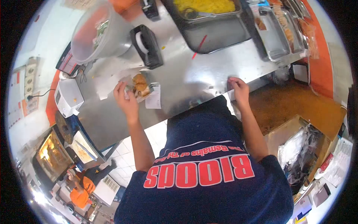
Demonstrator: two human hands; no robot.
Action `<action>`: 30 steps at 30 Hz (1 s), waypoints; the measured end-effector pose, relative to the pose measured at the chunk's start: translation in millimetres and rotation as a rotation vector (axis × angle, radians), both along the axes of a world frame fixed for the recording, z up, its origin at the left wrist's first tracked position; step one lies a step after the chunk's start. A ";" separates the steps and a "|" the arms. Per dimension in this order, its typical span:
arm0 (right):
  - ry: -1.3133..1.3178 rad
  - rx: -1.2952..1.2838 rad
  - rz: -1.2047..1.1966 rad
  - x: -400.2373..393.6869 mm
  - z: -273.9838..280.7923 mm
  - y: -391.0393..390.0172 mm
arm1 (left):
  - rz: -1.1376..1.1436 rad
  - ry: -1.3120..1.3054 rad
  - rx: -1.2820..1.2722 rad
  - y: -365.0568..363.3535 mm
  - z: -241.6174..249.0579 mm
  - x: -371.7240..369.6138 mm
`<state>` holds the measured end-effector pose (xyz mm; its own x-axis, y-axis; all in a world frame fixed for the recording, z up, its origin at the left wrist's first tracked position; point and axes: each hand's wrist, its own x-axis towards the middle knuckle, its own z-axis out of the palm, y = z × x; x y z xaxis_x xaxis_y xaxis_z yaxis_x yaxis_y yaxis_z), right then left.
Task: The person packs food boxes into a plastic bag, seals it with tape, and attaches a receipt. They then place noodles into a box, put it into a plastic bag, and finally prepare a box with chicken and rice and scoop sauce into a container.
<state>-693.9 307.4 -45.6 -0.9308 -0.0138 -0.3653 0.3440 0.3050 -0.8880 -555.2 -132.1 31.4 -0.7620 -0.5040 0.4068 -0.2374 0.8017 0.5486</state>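
Note:
On the steel counter [179,82], pieces of golden-brown food [140,83] lie in a clear plastic bag or wrap. My left hand [126,98] is at the left side of this bag, its fingers bent and pressed to the plastic. A white paper slip [153,98] lies just right of the bag. Over the counter's front edge is my right hand [239,89], its fingers curled together; whatever they hold, if anything, is too small to make out.
A black tape dispenser [149,48] and a large clear tub [93,35] stand at the back left. Trays, one with yellow food [205,6], fill the back right. A white machine [68,98] sits left. A person in orange [80,192] is at lower left.

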 end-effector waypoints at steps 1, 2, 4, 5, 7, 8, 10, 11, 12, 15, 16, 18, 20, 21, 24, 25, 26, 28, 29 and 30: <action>-0.016 -0.076 0.021 -13.0 -4.3 9.0 | 0.032 0.010 0.019 15.0 6.5 -2.8; -0.060 -0.083 0.044 -25.6 -7.3 14.9 | 0.068 0.025 0.032 27.7 14.6 -4.8; -0.002 0.038 0.164 -45.4 -9.7 23.9 | 0.020 0.004 0.103 66.5 32.9 -6.4; 0.016 0.028 0.179 -52.0 -15.0 28.4 | -0.037 -0.035 0.177 88.3 40.8 -6.8; -0.030 0.080 0.234 -60.7 -24.5 35.5 | -0.330 -0.144 0.194 125.9 22.5 2.3; -0.020 0.073 0.249 -63.1 -20.2 35.5 | -0.487 -0.311 0.284 141.8 11.5 6.8; 0.010 0.304 0.349 -58.0 -6.8 37.3 | -0.566 -0.316 0.243 180.8 -21.6 21.5; 0.032 0.359 0.394 -54.7 -0.4 38.7 | -0.570 -0.321 0.236 195.6 -23.0 25.3; 0.030 0.354 0.378 -46.0 -3.0 35.9 | -0.537 -0.404 0.206 207.1 -25.4 28.4; -0.064 0.354 0.354 -25.6 0.5 37.3 | -0.482 -0.487 0.192 220.6 -34.1 32.4; -0.060 0.348 0.376 -22.2 -20.5 43.4 | -0.419 -0.502 0.211 230.4 -39.1 29.2; -0.088 0.292 0.462 -22.6 -33.0 46.9 | -0.463 -0.262 0.051 235.1 -44.9 25.9; -0.106 0.174 0.433 -23.9 3.7 41.4 | -0.478 -0.217 0.101 236.4 -48.5 22.0; -0.196 0.197 0.465 -27.5 34.7 39.7 | -0.499 -0.197 0.100 240.5 -44.4 20.0; -0.266 0.061 0.386 -47.0 27.0 56.4 | -0.404 -0.354 0.137 247.7 -30.3 13.5; -0.280 0.031 0.393 -55.0 33.1 64.2 | -0.350 -0.435 0.104 250.8 -31.6 12.4; -0.262 0.026 0.398 -68.1 40.5 74.2 | -0.294 -0.513 0.070 255.4 -32.5 10.6; -0.208 -0.166 0.275 -99.9 54.2 101.5 | -0.258 -0.483 0.015 265.6 -43.5 2.8; -0.158 -0.216 0.206 -119.3 63.8 121.2 | -0.225 -0.471 -0.029 270.3 -50.1 -1.8; -0.056 -0.169 0.153 -144.3 67.3 143.3 | -0.219 -0.469 -0.035 277.2 -50.0 -10.4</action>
<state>-838.2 450.8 21.7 -0.8916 -0.2189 -0.3964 0.3548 0.2060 -0.9120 -565.6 145.1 -18.7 -0.9525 -0.3042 0.0101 -0.2757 0.8762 0.3953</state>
